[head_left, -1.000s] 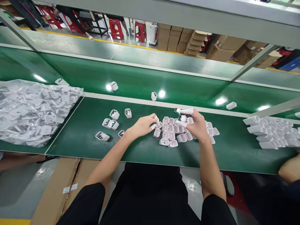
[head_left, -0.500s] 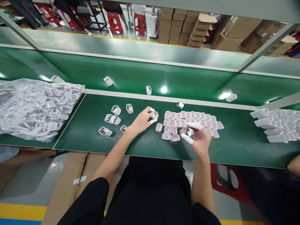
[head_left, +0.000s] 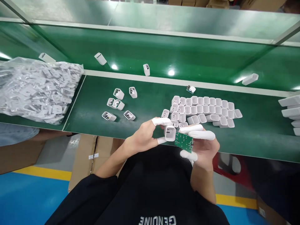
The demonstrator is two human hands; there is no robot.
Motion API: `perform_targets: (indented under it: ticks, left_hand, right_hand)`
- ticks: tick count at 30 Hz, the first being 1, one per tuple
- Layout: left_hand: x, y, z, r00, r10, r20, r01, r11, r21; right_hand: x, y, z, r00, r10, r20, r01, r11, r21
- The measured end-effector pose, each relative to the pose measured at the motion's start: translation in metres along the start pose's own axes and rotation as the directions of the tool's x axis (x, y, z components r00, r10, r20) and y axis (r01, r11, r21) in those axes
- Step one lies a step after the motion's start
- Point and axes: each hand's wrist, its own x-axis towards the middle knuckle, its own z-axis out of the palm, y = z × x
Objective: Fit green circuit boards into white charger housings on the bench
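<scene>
My left hand [head_left: 144,136], with white covers on its fingertips, grips a white plastic charger housing [head_left: 170,133] whose slotted open end faces my other hand. Between the covered thumb and fingers of my right hand [head_left: 203,145] is a green circuit board [head_left: 184,141], its soldered side toward me. The board's left edge is right beside the housing's mouth; I cannot tell whether they touch. Just beyond my hands stand rows of white housings [head_left: 199,108], open ends up. Left of them, several housings [head_left: 118,93] with parts inside are scattered on the green bench [head_left: 93,93].
A clear bag of white plastic pieces [head_left: 39,90] lies at the left. Housings [head_left: 146,69] stand along the back ledge, near a loose circuit board [head_left: 191,89]. More housings [head_left: 290,111] are stacked at the far right. A red stool [head_left: 232,168] is below the bench edge.
My left hand has come right and toward me with a housing. My right hand has brought the board nearer my body, turning its green side up. The view has tilted down.
</scene>
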Motion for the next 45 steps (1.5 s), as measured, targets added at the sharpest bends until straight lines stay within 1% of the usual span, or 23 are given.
perform_targets:
  ticks: [4,6,11,18,26,34,40,45]
  left_hand:
    - [0.003,0.003,-0.001,0.992,0.124,0.012,-0.125,0.990,0.069]
    - [0.005,0.005,-0.002,0.988,0.152,0.017,-0.153,0.985,0.075]
    - [0.005,0.007,0.000,0.989,0.148,0.006,-0.148,0.987,0.056]
    - [0.006,0.005,0.004,0.988,0.156,-0.009,-0.156,0.987,0.037]
    - [0.006,0.005,0.004,0.985,0.170,0.004,-0.170,0.984,0.052]
    - [0.005,0.005,0.004,0.987,0.159,0.021,-0.160,0.986,0.039]
    - [0.005,0.005,0.005,0.983,0.184,0.024,-0.185,0.980,0.075]
    - [0.004,0.002,0.007,0.986,0.165,0.017,-0.166,0.984,0.071]
  right_hand:
    - [-0.003,0.004,0.008,1.000,-0.016,-0.008,0.015,0.999,-0.044]
    - [-0.008,0.008,0.008,1.000,-0.026,-0.017,0.024,0.997,-0.071]
    - [-0.015,0.013,0.006,0.999,-0.032,-0.018,0.031,0.997,-0.074]
    - [-0.014,0.013,0.004,0.999,-0.048,0.006,0.048,0.995,-0.092]
    - [-0.014,0.014,-0.001,0.995,-0.079,0.063,0.085,0.991,-0.105]
    - [-0.019,0.017,-0.006,0.997,-0.050,0.051,0.056,0.990,-0.130]
    - [-0.016,0.014,-0.004,0.998,-0.042,0.039,0.048,0.989,-0.142]
    - [-0.014,0.013,-0.002,0.998,-0.043,0.040,0.048,0.989,-0.139]
